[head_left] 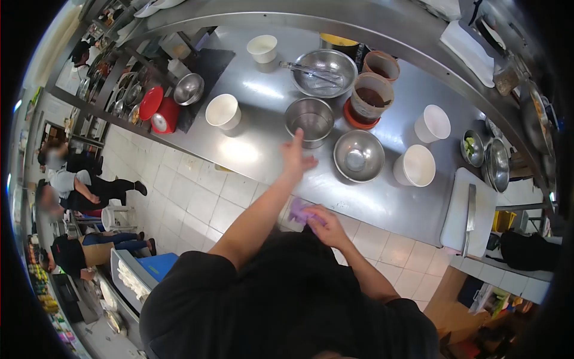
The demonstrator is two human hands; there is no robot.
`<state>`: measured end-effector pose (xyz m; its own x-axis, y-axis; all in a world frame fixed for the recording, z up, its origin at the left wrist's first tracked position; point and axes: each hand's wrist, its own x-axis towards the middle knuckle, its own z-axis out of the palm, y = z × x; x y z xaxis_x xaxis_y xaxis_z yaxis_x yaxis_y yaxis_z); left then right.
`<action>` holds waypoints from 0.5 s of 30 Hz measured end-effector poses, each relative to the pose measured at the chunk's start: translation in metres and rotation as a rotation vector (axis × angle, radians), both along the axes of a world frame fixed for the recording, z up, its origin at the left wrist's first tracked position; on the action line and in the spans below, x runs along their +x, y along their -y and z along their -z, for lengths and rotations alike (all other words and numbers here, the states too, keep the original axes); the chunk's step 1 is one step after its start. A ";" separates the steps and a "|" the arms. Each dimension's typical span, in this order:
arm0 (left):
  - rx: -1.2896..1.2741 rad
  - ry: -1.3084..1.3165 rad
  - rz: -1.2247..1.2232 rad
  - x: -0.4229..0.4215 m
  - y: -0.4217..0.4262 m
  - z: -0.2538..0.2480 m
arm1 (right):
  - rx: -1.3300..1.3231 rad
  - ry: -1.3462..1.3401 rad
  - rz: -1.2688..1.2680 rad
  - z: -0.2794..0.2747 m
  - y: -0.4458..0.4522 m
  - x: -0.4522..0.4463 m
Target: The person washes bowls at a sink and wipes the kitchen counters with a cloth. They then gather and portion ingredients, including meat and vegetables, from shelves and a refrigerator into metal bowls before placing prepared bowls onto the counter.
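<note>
Purple cloth point(299, 212) gripped by the right hand point(324, 225), near the table point(263, 143) edge.
The left hand point(295, 158) is held open by the upright pot point(309, 119); whisk bowl point(324, 73) and small bowl point(359, 156) are set around it; the cloth is bunched, its long axis unclear.

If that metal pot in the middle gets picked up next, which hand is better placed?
Probably the left hand: it is open near the pot, while the right hand is closer to the body, holding a purple cloth.
</note>
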<state>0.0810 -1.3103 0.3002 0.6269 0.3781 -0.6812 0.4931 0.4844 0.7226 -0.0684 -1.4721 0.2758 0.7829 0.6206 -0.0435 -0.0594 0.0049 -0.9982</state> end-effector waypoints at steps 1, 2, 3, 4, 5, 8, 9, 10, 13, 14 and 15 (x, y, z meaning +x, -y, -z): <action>-0.038 0.115 -0.224 0.009 -0.012 0.005 | -0.020 0.068 0.090 -0.011 0.005 0.005; -0.041 0.115 -0.228 0.016 -0.026 0.023 | -0.041 0.137 0.180 -0.017 0.006 0.009; 0.120 0.273 -0.145 0.022 -0.041 0.047 | -0.045 0.142 0.170 -0.017 0.007 0.013; 0.284 0.431 -0.067 0.024 -0.053 0.057 | -0.188 0.399 0.226 -0.015 0.006 0.019; 0.285 0.438 -0.084 0.019 -0.061 0.054 | -0.324 0.658 0.281 -0.010 0.005 0.025; 0.317 0.612 -0.059 -0.001 -0.082 0.045 | -0.671 0.900 0.208 0.047 0.011 0.037; 0.351 0.522 -0.020 -0.008 -0.087 0.046 | -0.871 1.019 0.218 0.062 0.014 0.034; 0.385 0.436 0.019 -0.012 -0.092 0.044 | -0.863 0.988 0.206 0.069 0.020 0.022; 0.108 0.296 0.041 -0.031 -0.081 0.015 | -0.876 0.894 0.189 0.071 0.048 -0.012; 0.110 0.295 0.031 -0.036 -0.080 0.033 | -0.832 0.798 0.160 0.067 0.063 -0.021; -0.039 0.330 0.068 -0.033 -0.083 0.064 | -0.785 0.712 0.132 0.059 0.078 -0.023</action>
<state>0.0482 -1.2268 0.2357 0.8388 0.3060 -0.4503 0.2676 0.4886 0.8304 -0.0915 -1.5501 0.2169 0.8449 0.5256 0.0995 0.4922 -0.6910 -0.5294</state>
